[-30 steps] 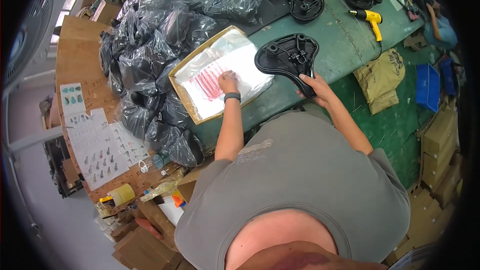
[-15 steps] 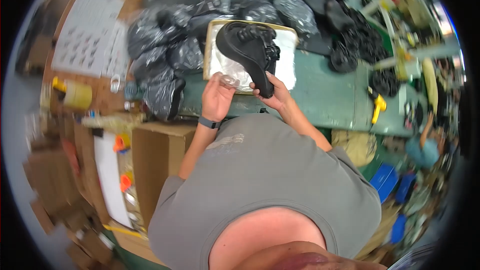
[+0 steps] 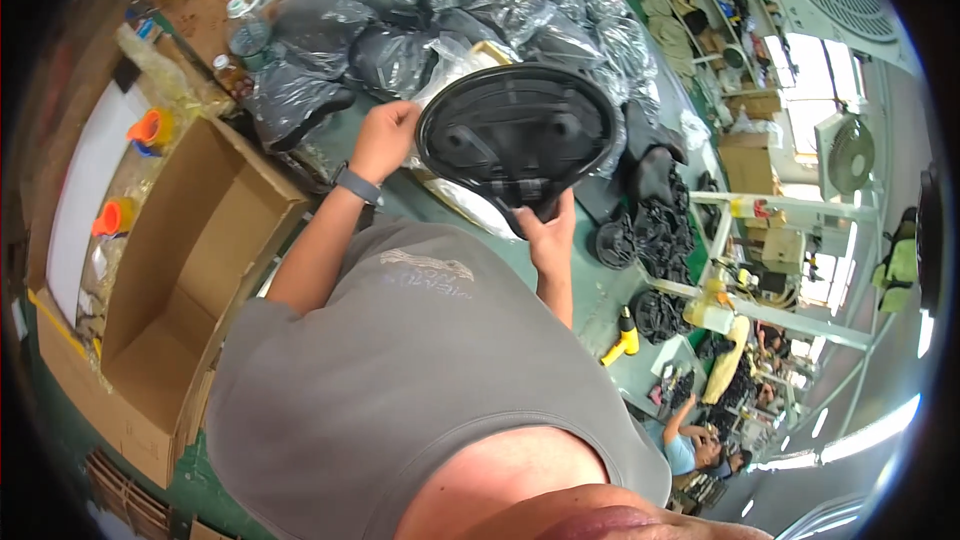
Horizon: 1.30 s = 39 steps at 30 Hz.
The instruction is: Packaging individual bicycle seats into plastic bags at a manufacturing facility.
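A black bicycle saddle (image 3: 515, 135) is held up in front of me, its ribbed plastic underside showing and its narrow nose toward me. My right hand (image 3: 550, 235) grips the nose, thumb on the underside. At the wide part's left edge, the closed fingers of my left hand (image 3: 385, 140) meet the rim; whether clear plastic is also between them I cannot make out. Behind the saddle lies a shallow box with a white lining (image 3: 465, 198), mostly hidden by it.
Saddles in clear plastic bags (image 3: 390, 55) are heaped across the far side of the green table (image 3: 600, 305). A yellow tool (image 3: 624, 340) lies at the right. An open cardboard box (image 3: 200, 260) stands at my left, near a clear bottle (image 3: 247, 30). A co-worker (image 3: 685, 445) is farther right.
The saddle has been lifted off the box and tipped so its underside shows. My left hand has come to its rim; clear plastic was at those fingers before. The view has turned right.
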Motion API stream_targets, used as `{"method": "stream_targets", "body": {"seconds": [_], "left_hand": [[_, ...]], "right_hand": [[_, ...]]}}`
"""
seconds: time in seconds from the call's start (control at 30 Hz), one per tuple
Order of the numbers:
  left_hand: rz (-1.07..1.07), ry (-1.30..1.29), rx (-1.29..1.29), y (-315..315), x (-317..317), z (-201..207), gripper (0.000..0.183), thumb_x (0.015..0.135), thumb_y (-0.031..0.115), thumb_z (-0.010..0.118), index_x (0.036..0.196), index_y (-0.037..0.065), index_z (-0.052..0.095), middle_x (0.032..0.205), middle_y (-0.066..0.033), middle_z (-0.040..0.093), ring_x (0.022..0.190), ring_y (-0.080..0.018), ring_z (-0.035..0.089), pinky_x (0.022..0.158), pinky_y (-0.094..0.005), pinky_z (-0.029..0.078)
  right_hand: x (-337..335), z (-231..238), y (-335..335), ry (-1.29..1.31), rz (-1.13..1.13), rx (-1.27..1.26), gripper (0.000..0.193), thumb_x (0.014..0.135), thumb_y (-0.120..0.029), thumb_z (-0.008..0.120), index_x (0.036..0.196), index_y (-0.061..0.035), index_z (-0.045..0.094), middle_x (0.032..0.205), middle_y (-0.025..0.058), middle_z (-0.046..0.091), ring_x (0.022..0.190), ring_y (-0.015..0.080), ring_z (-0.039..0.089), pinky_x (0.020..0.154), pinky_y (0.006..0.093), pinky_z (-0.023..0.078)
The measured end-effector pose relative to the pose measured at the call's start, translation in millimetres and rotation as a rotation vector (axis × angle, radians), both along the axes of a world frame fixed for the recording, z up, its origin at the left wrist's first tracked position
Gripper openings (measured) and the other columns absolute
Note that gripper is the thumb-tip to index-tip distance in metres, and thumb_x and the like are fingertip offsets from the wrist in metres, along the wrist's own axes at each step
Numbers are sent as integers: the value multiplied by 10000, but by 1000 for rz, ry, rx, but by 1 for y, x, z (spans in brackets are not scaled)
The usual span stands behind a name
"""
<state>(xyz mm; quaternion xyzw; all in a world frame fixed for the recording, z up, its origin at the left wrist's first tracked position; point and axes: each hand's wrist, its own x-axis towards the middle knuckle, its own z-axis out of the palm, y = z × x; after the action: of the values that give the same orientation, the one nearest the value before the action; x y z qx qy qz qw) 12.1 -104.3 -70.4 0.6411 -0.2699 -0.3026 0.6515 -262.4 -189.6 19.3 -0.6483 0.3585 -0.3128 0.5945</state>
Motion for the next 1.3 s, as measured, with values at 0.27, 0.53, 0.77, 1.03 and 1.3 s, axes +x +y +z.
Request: {"method": "stream_targets", "body": {"seconds": [0.27, 0.53, 0.77, 1.03, 1.3], "left_hand": [[-5, -312, -112, -69, -45, 35, 274, 1001, 256, 738, 1036, -10, 798, 939, -149, 707, 899, -297, 686, 804, -376, 521], [-346, -1120, -194, -73, -67, 133, 89, 804, 99, 693, 858, 81, 760, 922, -99, 680, 821, -307, 725, 682, -420, 586], [-188, -1094, -685, -48, -89, 153, 225, 809, 151, 759, 1020, 77, 744, 942, -34, 655, 809, -238, 656, 693, -372, 544], [8, -975, -333, -71, -81, 96, 174, 857, 206, 798, 981, 107, 727, 961, -25, 662, 1020, -251, 636, 1069, -488, 410], [123, -855, -634, -78, -65, 138, 185, 812, 89, 772, 992, 89, 733, 956, -57, 691, 947, -299, 655, 913, -473, 492]], "right_hand": [[-19, -4, 18, 553, -162, -620, 846, 810, -47, 851, 1562, -49, 464, 1322, 260, 666, 1165, 464, 675, 953, 469, 571], [-4, 5, 20, 893, 92, -558, 832, 744, -32, 865, 1496, -108, 516, 1558, 219, 471, 1149, 497, 661, 933, 529, 597], [-16, -21, -12, 186, -110, -36, 550, 897, -51, 791, 1401, 10, 579, 1215, 141, 715, 1100, 221, 704, 885, 356, 591], [13, 14, -9, -201, -339, 242, 371, 1006, -23, 616, 1354, -38, 486, 1082, 153, 683, 785, 295, 722, 614, 379, 575], [11, -51, -8, 517, -309, -704, 853, 870, -120, 862, 1569, 62, 407, 1492, 243, 524, 1353, 351, 562, 1145, 405, 429]]}}
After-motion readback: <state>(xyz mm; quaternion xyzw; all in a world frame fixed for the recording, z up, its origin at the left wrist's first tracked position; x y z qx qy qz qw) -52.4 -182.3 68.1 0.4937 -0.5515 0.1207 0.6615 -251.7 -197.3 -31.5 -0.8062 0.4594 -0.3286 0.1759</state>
